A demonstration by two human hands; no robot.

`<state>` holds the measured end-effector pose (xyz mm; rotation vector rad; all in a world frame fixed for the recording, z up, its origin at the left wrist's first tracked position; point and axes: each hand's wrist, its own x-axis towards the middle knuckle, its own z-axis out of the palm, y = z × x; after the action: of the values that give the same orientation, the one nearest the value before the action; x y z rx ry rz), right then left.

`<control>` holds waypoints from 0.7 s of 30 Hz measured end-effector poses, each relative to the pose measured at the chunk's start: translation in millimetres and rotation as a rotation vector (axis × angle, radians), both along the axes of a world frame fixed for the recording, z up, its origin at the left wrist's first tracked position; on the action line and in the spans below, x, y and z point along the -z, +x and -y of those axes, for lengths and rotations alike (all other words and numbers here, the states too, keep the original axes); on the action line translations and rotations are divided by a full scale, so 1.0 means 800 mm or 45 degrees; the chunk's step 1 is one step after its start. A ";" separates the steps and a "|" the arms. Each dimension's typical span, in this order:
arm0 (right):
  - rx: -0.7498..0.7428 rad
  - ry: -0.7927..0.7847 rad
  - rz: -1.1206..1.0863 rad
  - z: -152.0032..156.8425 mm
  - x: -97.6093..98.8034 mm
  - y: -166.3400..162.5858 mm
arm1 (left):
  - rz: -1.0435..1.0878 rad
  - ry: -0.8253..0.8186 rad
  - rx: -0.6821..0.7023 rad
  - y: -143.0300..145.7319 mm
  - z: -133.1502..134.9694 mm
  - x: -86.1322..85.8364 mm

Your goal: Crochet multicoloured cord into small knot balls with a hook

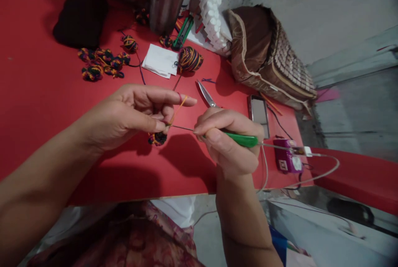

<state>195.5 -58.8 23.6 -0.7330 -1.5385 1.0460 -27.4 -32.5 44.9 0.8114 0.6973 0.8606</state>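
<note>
Between its thumb and fingertips, my left hand [130, 107] pinches a small multicoloured crochet piece [158, 139], part of which the fingers hide. A yarn strand, orange in one stretch, runs from the piece over the outstretched index finger. My right hand [231, 140] is wrapped round the green handle of a crochet hook [244, 139]. The hook's thin shaft points left and meets the piece at my left fingertips. Beyond my hands lies a ball of variegated yarn [190, 59]. Scissors [205, 94] lie just past my right hand, their handles hidden behind it.
On the red table [186, 171] are finished crochet pieces [104, 63], a smaller yarn ball [129, 43], white paper [160, 60], a green cutter [183, 32] and a black cloth-like item [81, 17]. A brown bag [258, 43], a phone [258, 111] and a purple box [287, 157] with cables stand rightward.
</note>
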 end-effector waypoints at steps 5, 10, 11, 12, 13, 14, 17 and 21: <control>-0.027 -0.055 -0.067 -0.004 0.006 0.000 | -0.037 0.035 -0.021 0.003 0.002 0.009; 0.042 -0.048 -0.011 -0.004 0.012 -0.006 | -0.022 0.117 -0.099 0.009 0.008 0.023; 0.066 -0.044 0.013 -0.003 0.012 -0.007 | -0.032 0.116 -0.118 0.011 0.009 0.023; 0.090 -0.051 0.038 -0.003 0.012 -0.008 | -0.047 0.109 -0.144 0.012 0.010 0.022; 0.118 -0.071 0.061 -0.002 0.011 -0.009 | -0.061 0.100 -0.172 0.014 0.011 0.020; 0.145 -0.101 0.077 -0.001 0.010 -0.010 | -0.077 0.085 -0.197 0.015 0.012 0.018; 0.198 -0.221 0.032 -0.002 0.010 -0.013 | -0.127 0.051 -0.245 0.017 0.013 0.012; 0.151 -0.336 -0.185 -0.007 0.011 -0.020 | -0.177 0.066 -0.240 0.017 0.015 0.013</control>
<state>179.4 -52.8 14.9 -0.8978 -1.2314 1.1992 -13.6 -44.3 34.7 0.8669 0.8874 1.0021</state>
